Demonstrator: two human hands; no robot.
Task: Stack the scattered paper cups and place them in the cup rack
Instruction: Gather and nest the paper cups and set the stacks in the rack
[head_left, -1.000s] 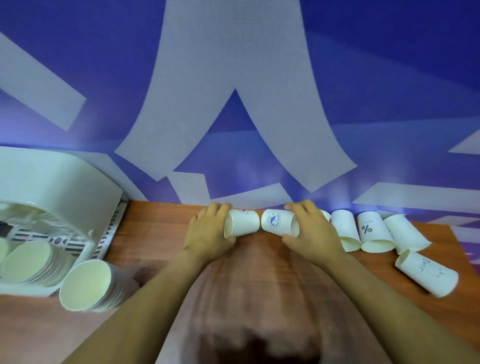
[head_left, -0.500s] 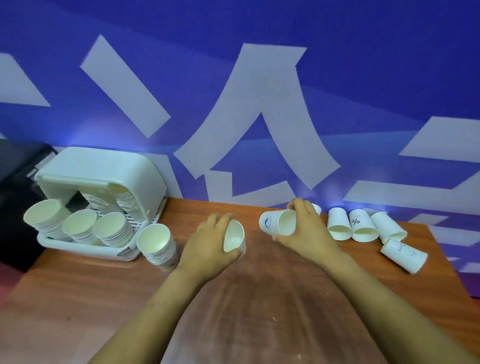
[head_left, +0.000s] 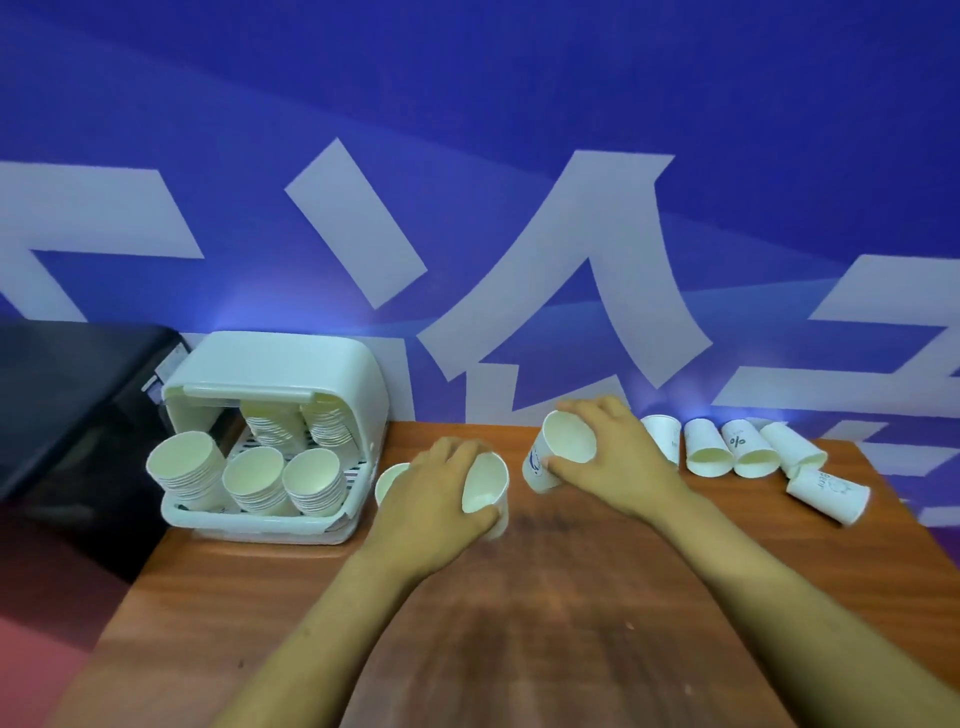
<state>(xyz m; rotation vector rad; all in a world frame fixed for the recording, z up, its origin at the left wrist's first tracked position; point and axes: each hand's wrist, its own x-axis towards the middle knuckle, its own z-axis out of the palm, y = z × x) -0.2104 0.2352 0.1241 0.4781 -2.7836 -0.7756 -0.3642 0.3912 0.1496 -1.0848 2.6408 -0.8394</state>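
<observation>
My left hand (head_left: 434, 499) grips a white paper cup (head_left: 485, 486) just above the wooden table, its mouth turned toward me. My right hand (head_left: 613, 457) holds a second white cup (head_left: 563, 447) with a blue logo, tilted with its mouth up and toward me. The two cups are a short gap apart. Several more cups lie on their sides along the wall at the right, among them one marked with a percent sign (head_left: 745, 452) and one with handwriting (head_left: 828, 491). The white cup rack (head_left: 270, 519) at the left holds several stacks of cups.
A stack of cups (head_left: 389, 480) stands between the rack and my left hand, partly hidden by it. A dark object (head_left: 67, 405) sits left of the rack, off the table. The blue wall with white shapes runs close behind the table (head_left: 571, 623).
The cups have come apart and turned their mouths toward me. My right hand has lifted its cup and tilted it upward. The view has pulled back, showing the whole rack.
</observation>
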